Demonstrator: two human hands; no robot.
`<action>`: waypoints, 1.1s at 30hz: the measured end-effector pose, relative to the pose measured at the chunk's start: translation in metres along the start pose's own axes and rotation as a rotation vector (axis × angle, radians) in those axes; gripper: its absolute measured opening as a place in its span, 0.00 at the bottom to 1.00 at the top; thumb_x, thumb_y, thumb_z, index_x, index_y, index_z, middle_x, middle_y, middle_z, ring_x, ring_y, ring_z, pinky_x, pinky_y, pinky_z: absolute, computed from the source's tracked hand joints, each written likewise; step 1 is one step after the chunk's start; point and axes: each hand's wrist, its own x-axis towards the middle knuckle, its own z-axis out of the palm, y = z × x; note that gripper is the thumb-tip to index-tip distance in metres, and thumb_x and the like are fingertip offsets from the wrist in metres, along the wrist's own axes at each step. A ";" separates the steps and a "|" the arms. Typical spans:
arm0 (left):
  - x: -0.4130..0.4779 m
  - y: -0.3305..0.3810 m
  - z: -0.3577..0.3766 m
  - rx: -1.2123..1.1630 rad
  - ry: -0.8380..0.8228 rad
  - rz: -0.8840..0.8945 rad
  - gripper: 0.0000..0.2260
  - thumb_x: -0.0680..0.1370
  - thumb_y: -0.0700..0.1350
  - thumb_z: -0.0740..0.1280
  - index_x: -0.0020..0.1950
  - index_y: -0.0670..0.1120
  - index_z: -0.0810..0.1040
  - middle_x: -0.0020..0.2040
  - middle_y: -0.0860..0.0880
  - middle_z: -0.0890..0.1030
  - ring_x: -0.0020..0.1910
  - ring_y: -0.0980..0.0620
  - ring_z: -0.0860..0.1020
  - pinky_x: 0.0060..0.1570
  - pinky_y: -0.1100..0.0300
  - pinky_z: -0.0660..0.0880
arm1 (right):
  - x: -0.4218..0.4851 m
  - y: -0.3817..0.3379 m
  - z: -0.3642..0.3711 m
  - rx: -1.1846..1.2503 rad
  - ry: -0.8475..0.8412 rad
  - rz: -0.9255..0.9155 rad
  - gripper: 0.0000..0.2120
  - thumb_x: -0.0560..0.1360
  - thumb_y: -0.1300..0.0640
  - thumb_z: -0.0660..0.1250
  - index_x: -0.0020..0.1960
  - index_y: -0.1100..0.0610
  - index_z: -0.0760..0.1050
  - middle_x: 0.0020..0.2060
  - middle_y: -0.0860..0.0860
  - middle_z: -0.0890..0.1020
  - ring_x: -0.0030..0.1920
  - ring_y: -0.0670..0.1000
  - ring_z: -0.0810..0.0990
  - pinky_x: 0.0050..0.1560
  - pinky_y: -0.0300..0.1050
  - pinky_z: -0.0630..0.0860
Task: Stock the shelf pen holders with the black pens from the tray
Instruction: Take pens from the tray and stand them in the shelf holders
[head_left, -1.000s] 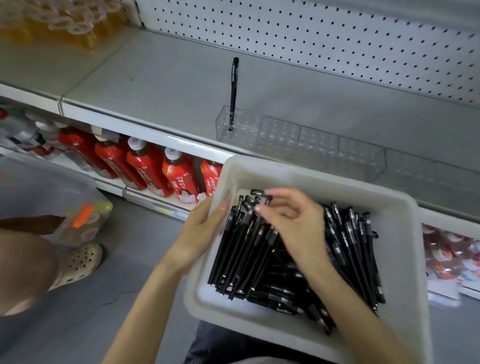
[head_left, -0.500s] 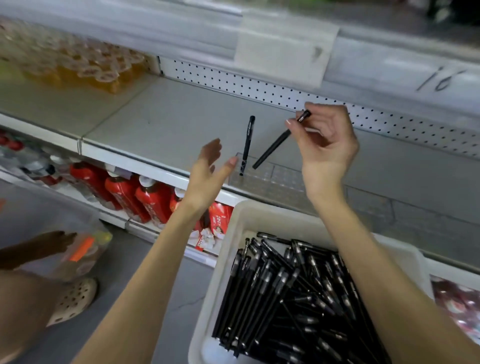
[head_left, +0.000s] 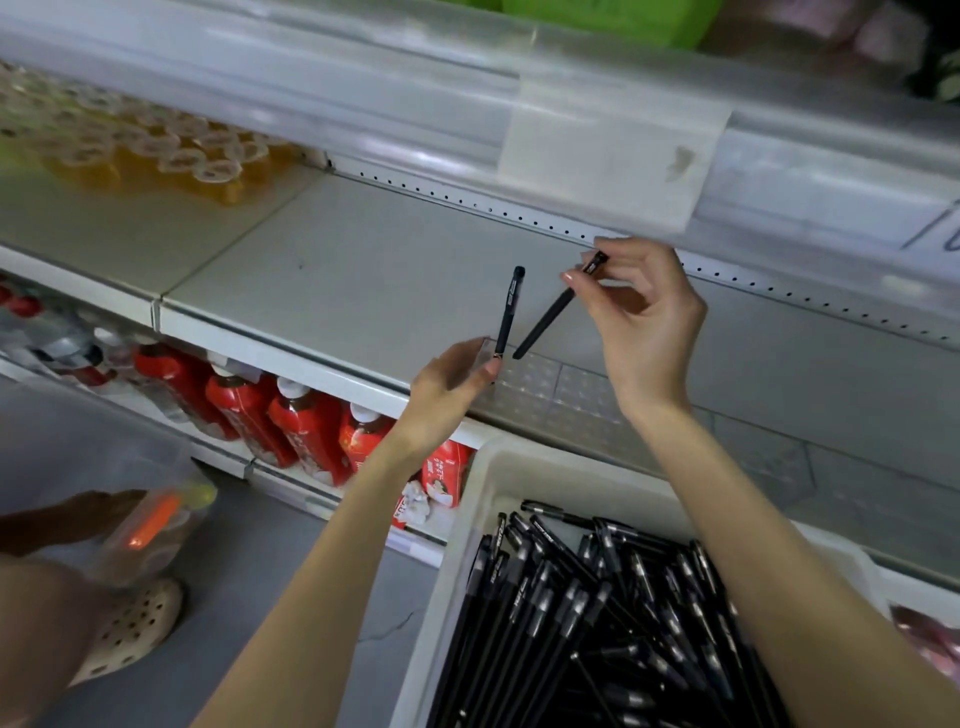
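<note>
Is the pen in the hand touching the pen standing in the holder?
Apart. Head view shows a clear gap between the held pen and the standing pen.

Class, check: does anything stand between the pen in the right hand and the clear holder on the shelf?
Nothing visible does. The held pen points its tip at the clear holder; the standing pen and left hand lie left of that path.
</note>
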 end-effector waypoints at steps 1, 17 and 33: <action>0.000 0.000 0.000 -0.001 -0.005 -0.003 0.19 0.79 0.52 0.63 0.69 0.51 0.69 0.63 0.57 0.73 0.63 0.61 0.69 0.50 0.79 0.64 | 0.000 0.001 0.001 -0.012 -0.043 0.008 0.13 0.68 0.63 0.75 0.48 0.53 0.75 0.39 0.50 0.81 0.41 0.44 0.81 0.46 0.34 0.76; 0.001 -0.003 -0.002 0.002 -0.037 -0.019 0.18 0.78 0.53 0.63 0.67 0.53 0.70 0.59 0.62 0.73 0.58 0.65 0.70 0.54 0.73 0.64 | 0.009 0.006 0.007 -0.154 -0.403 0.022 0.21 0.69 0.63 0.74 0.59 0.56 0.73 0.42 0.44 0.79 0.43 0.44 0.81 0.47 0.32 0.76; 0.004 -0.006 -0.003 -0.028 -0.040 -0.030 0.16 0.78 0.53 0.64 0.65 0.54 0.72 0.62 0.59 0.74 0.61 0.62 0.71 0.56 0.71 0.65 | 0.012 0.011 0.004 -0.268 -0.561 0.044 0.30 0.68 0.61 0.75 0.67 0.55 0.67 0.43 0.54 0.81 0.45 0.49 0.82 0.52 0.44 0.79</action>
